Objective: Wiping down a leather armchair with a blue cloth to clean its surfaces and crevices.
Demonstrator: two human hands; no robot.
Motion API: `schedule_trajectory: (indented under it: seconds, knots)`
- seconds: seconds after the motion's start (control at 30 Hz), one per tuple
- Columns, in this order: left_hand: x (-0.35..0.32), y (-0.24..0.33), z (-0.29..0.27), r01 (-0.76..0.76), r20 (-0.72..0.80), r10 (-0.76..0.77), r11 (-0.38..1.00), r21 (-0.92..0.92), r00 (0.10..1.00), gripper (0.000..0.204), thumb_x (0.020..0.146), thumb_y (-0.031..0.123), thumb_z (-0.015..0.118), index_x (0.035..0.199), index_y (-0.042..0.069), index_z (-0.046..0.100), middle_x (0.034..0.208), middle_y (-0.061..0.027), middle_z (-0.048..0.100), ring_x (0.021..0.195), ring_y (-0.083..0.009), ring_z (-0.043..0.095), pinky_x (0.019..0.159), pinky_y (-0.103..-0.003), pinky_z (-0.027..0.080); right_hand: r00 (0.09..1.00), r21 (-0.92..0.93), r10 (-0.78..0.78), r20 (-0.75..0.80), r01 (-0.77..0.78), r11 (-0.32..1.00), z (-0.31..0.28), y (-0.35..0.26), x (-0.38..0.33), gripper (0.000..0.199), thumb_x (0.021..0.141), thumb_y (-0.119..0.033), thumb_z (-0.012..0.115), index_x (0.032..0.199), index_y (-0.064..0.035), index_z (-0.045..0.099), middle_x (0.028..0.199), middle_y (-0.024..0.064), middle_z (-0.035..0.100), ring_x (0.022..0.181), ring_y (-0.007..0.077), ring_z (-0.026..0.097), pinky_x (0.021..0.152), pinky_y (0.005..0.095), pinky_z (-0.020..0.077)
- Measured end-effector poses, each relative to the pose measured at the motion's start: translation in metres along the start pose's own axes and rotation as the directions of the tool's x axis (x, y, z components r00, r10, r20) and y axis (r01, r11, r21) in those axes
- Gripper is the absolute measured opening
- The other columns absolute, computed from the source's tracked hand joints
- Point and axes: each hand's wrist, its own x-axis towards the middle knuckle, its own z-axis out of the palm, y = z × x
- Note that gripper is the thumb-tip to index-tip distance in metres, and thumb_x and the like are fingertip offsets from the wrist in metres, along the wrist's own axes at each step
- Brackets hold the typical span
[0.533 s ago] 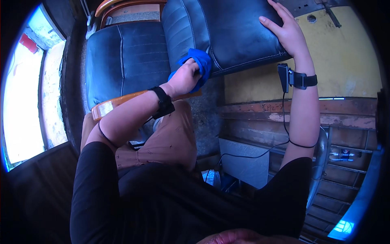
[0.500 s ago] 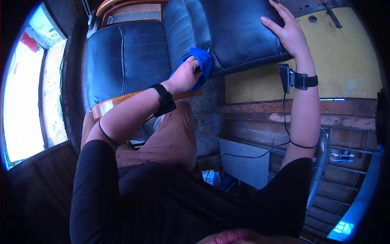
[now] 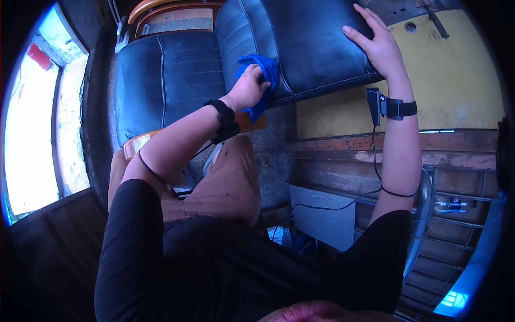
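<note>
A black padded chair with stitched seams fills the upper middle, its seat [image 3: 190, 75] at left and its tall backrest [image 3: 316, 45] reaching to the right. My left hand [image 3: 250, 87] grips a bunched blue cloth [image 3: 263, 64] against the lower part of the backrest, near its edge. One corner of the cloth hangs below my fingers. At the far right end of the backrest rests my right hand [image 3: 382, 45], thumb and fingers spread apart over its top edge. A wooden armrest [image 3: 140, 144] shows beside the seat, partly behind my left forearm.
A yellow board [image 3: 456, 70] lies beyond the backrest at right, with a worn wooden ledge [image 3: 397, 147] below it. Nearer stand a grey panel [image 3: 324, 214] and a metal rack [image 3: 450, 241] with a plastic bottle [image 3: 453, 204]. A thin black cable [image 3: 335, 207] hangs from my right arm.
My left hand has moved slightly upward with the blue cloth, whose folds have shifted so a corner now hangs down. My right hand stays on the backrest.
</note>
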Motion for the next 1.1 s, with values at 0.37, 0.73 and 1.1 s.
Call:
schedule_trajectory:
  seconds: [0.37, 0.73, 1.1]
  knots:
    - [0.026, -0.036, -0.019, 0.062, 0.256, -0.09, 0.991, 0.116, 0.962, 0.028, 0.089, 0.014, 0.067, 0.114, 0.004, 0.057, 0.117, -0.0229, 0.058, 0.115, -0.0409, 0.055, 0.1, -0.045, 0.045, 1.0, -0.001, -0.001, 0.009, 0.001, 1.0, 0.0, 0.002, 0.0, 0.069, 0.083, -0.036, 0.075, 0.14, -0.0032, 0.052, 0.145, 0.0274, 0.046, 0.136, 0.0383, 0.044, 0.113, 0.0404, 0.0352]
    - [0.022, -0.07, -0.003, 0.59, 0.068, -0.653, 0.72, 0.366, 0.755, 0.071, 0.1, 0.051, 0.044, 0.15, 0.006, 0.022, 0.143, -0.0276, 0.043, 0.128, -0.0444, 0.049, 0.107, -0.053, 0.04, 1.0, -0.007, -0.024, 0.013, 0.024, 1.0, 0.002, 0.002, 0.003, 0.068, 0.084, -0.035, 0.075, 0.139, -0.0029, 0.052, 0.145, 0.0273, 0.046, 0.137, 0.0372, 0.044, 0.114, 0.0394, 0.0344]
    - [0.019, -0.026, -0.013, 0.42, 0.383, -0.517, 0.852, 0.311, 0.766, 0.054, 0.097, 0.038, 0.057, 0.133, -0.001, 0.047, 0.126, -0.0239, 0.063, 0.118, -0.0351, 0.061, 0.096, -0.042, 0.049, 0.999, -0.013, 0.033, 0.006, -0.033, 0.999, 0.002, 0.002, -0.001, 0.068, 0.083, -0.036, 0.075, 0.139, -0.0028, 0.053, 0.144, 0.0266, 0.048, 0.136, 0.0367, 0.045, 0.113, 0.0393, 0.0343]
